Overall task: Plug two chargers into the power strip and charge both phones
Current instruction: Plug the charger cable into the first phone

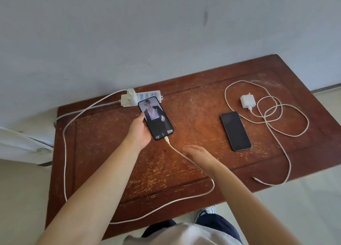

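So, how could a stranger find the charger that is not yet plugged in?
Look at the brown wooden table, on its far right side. There a white charger block lies flat among loops of its own white cable, just beyond the dark phone. Unlike the other charger, it is not standing in the power strip.

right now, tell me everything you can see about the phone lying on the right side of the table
The dark phone is a black slab with a glossy, unlit screen facing up. It lies flat on the scratched wooden table, angled slightly, untouched by either hand. No cable is plugged in; the unplugged white charger and its looped cable lie just beyond and beside it.
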`<state>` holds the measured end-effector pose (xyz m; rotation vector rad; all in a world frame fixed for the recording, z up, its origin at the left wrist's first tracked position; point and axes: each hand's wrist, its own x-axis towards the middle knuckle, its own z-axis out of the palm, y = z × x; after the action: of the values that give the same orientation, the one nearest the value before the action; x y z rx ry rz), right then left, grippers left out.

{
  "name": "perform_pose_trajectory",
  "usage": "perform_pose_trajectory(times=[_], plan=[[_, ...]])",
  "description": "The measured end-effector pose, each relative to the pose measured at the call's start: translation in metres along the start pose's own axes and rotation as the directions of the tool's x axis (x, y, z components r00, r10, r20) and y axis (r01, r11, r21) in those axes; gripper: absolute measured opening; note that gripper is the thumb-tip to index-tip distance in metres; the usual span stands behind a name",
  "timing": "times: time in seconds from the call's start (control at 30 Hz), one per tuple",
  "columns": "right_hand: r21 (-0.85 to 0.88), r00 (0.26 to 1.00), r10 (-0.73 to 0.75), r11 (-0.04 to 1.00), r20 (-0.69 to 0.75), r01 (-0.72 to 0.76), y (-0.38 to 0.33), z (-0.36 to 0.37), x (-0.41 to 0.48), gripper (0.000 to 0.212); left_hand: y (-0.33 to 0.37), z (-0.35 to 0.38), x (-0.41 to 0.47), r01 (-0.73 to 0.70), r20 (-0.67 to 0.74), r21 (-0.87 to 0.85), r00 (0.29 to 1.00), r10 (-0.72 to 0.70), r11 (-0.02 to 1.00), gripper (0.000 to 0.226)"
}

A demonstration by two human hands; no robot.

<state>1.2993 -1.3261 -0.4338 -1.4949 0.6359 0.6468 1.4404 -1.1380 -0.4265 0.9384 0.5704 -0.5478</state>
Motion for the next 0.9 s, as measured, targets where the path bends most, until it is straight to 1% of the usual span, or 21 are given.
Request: perform_pose_trajectory(times=[0.07, 0.13, 0.23, 0.33, 0.37, 0.4, 0.47, 0.53, 0.57, 0.6, 0.63, 0.67, 0.7, 0.73, 0.77, 0.8, 0.83, 0.87, 0.9], plan=[[-0.028, 0.989, -0.049, 0.999, -0.139, 0.046, -0.003, -0.003, 0.012, 0.030, -0.013, -0.002, 0.004, 0.049, -0.020, -0.004, 0.999, -0.049, 0.999, 0.033], [-0.075, 0.978, -0.085, 0.995, -0.191, 0.072, -0.008, -0.006, 0.022, 0.032, -0.025, -0.005, 0.006, 0.095, -0.043, -0.001, 0.994, -0.095, 0.995, 0.032], [-0.142, 0.976, -0.098, 0.987, -0.196, 0.071, -0.014, -0.009, 0.032, 0.036, -0.041, -0.009, 0.011, 0.137, -0.077, -0.004, 0.988, -0.137, 0.991, 0.029], [-0.356, 0.970, -0.141, 0.933, -0.200, 0.062, -0.011, -0.017, 0.031, 0.056, -0.050, -0.013, 0.016, 0.155, -0.110, -0.017, 0.982, -0.156, 0.988, 0.032], [-0.398, 0.971, -0.149, 0.915, -0.186, 0.064, -0.007, -0.021, 0.027, 0.061, -0.051, -0.013, 0.018, 0.152, -0.121, -0.032, 0.980, -0.155, 0.988, 0.033], [-0.405, 0.976, -0.143, 0.912, -0.166, 0.065, -0.002, -0.025, 0.023, 0.062, -0.052, -0.014, 0.020, 0.145, -0.134, -0.050, 0.979, -0.151, 0.988, 0.032], [-0.393, 0.986, -0.109, 0.918, -0.129, 0.051, 0.012, -0.031, 0.014, 0.056, -0.051, -0.013, 0.024, 0.131, -0.155, -0.081, 0.978, -0.143, 0.988, 0.029], [-0.411, 0.984, -0.110, 0.911, -0.137, 0.045, 0.028, -0.034, 0.010, 0.044, -0.050, -0.013, 0.027, 0.117, -0.173, -0.098, 0.976, -0.132, 0.988, 0.028], [-0.373, 0.982, -0.106, 0.927, -0.158, 0.040, 0.035, -0.033, 0.009, 0.037, -0.048, -0.012, 0.029, 0.107, -0.184, -0.101, 0.975, -0.125, 0.989, 0.030], [-0.277, 0.982, -0.067, 0.961, -0.178, 0.015, 0.041, -0.031, 0.008, 0.032, -0.047, -0.013, 0.030, 0.101, -0.191, -0.096, 0.975, -0.118, 0.990, 0.032], [-0.127, 0.985, 0.004, 0.992, -0.173, -0.026, 0.045, -0.028, 0.007, 0.030, -0.045, -0.013, 0.030, 0.100, -0.196, -0.083, 0.974, -0.114, 0.992, 0.035], [0.026, 0.989, 0.082, 0.997, -0.127, -0.079, 0.047, -0.021, 0.006, 0.029, -0.042, -0.014, 0.030, 0.103, -0.198, -0.066, 0.974, -0.114, 0.993, 0.036], [0.136, 0.988, 0.144, 0.981, -0.059, -0.135, 0.048, -0.012, 0.004, 0.029, -0.040, -0.014, 0.030, 0.105, -0.198, -0.049, 0.974, -0.113, 0.993, 0.037], [0.162, 0.983, 0.182, 0.971, -0.010, -0.178, 0.049, -0.003, 0.003, 0.030, -0.037, -0.015, 0.029, 0.105, -0.200, -0.035, 0.974, -0.110, 0.994, 0.038], [0.099, 0.981, 0.194, 0.976, 0.004, -0.194, 0.050, 0.006, 0.004, 0.031, -0.034, -0.017, 0.029, 0.103, -0.203, -0.023, 0.974, -0.106, 0.994, 0.037], [-0.067, 0.985, 0.173, 0.983, -0.010, -0.174, 0.050, 0.015, 0.005, 0.033, -0.031, -0.019, 0.028, 0.102, -0.209, -0.010, 0.973, -0.101, 0.995, 0.036], [-0.311, 0.993, 0.120, 0.943, -0.021, -0.121, 0.049, 0.021, 0.006, 0.037, -0.028, -0.022, 0.027, 0.102, -0.215, 0.006, 0.972, -0.098, 0.995, 0.035], [-0.556, 0.998, 0.062, 0.829, -0.022, -0.064, 0.046, 0.026, 0.006, 0.045, -0.025, -0.025, 0.026, 0.104, -0.220, 0.027, 0.971, -0.095, 0.994, 0.034], [-0.730, 0.999, 0.005, 0.682, -0.049, -0.039, 0.043, 0.029, 0.007, 0.054, -0.023, -0.028, 0.025, 0.106, -0.222, 0.046, 0.970, -0.094, 0.993, 0.032]])
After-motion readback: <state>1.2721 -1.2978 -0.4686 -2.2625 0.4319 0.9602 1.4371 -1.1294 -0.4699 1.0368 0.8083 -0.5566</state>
